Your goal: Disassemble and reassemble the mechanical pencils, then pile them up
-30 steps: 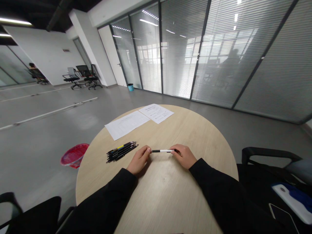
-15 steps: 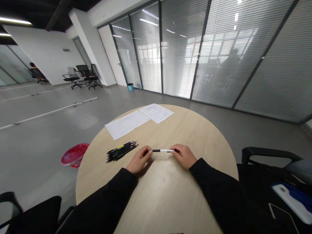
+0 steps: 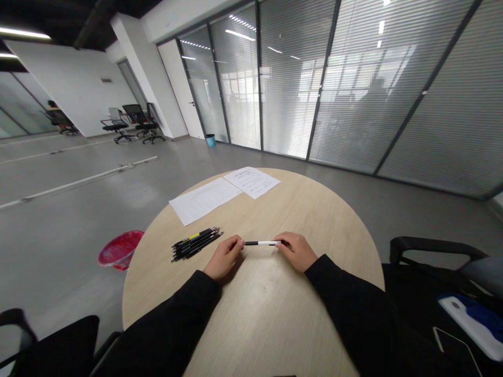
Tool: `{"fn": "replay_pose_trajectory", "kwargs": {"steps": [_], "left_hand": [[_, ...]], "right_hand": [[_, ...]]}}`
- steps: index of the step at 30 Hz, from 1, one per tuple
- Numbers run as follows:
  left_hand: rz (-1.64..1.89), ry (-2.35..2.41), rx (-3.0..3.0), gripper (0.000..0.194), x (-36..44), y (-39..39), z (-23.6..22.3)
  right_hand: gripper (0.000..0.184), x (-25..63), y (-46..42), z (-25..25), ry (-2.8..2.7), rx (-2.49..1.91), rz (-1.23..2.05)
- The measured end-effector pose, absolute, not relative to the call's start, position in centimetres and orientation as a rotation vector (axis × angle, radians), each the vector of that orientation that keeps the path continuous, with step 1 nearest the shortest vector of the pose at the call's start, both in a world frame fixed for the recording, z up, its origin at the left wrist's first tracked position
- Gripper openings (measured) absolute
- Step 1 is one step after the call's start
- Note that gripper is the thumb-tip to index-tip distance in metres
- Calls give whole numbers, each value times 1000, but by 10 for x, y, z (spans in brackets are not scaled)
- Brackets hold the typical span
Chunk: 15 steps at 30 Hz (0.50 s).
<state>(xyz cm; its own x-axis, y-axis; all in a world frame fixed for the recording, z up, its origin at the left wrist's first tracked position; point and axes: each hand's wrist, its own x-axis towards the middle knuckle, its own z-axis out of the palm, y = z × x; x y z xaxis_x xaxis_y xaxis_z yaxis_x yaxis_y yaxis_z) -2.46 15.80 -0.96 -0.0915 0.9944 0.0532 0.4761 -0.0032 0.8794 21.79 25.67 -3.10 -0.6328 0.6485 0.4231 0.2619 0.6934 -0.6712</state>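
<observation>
Left hand [image 3: 223, 257] and right hand [image 3: 297, 252] pinch a pen [image 3: 261, 243] (more pens [image 3: 195, 244] beside).

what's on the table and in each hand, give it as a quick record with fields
item: black and white pen, lying crosswise between the hands
right hand: pinching the pen's right end
left hand: fingertips at the pen's left end, contact unclear
beside left hand: pen bundle, mostly black, some yellow
far side: two sheets
surface: round wood table
floor: red bin off the table's left edge
</observation>
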Motion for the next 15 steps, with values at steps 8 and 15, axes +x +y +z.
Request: {"fn": "replay_pose_trajectory", "kwargs": {"steps": [8,15], "left_hand": [[1156,1540,1527,27,-22,156,-8],[1026,1650,1492,49,-20,156,-4]], "right_hand": [[15,218,255,-30,-2232,-701,749],[16,217,256,-32,-2238,-699,752]]}}
